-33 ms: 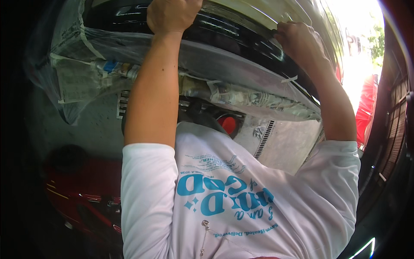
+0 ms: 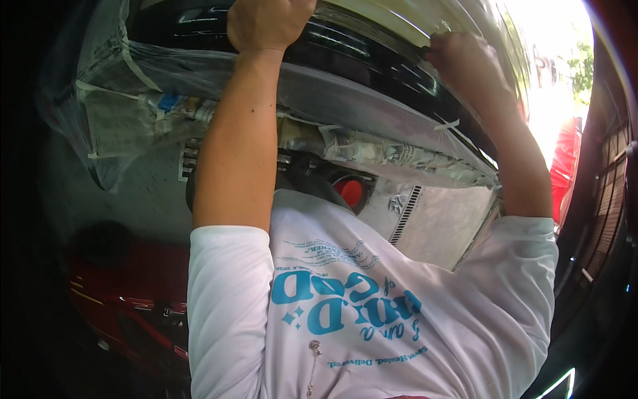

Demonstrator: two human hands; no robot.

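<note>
A glossy black curved car panel (image 2: pixel 372 58) runs across the top, with a pale, shiny surface (image 2: pixel 392 16) beyond it. At the top edge my left hand (image 2: pixel 269 23) is closed over the panel; its fingertips are cut off, so whatever they hold is hidden. Farther right, my right hand (image 2: pixel 468 63) has its fingers curled together at the line between the black panel and the pale surface. That hand is smeared by motion, and a small dark bit at its fingertips is too unclear to name.
Clear plastic sheeting (image 2: pixel 319 90) hangs below the panel, held by tape strips (image 2: pixel 446 125). Under it runs a newspaper-wrapped bar (image 2: pixel 392 151). A floor drain grate (image 2: pixel 407 216) lies below. A dark red car (image 2: pixel 126 302) stands at lower left, and red fabric (image 2: pixel 565 166) hangs at right.
My right hand has shifted slightly to the right and is more blurred. My left hand has moved very slightly right, still closed.
</note>
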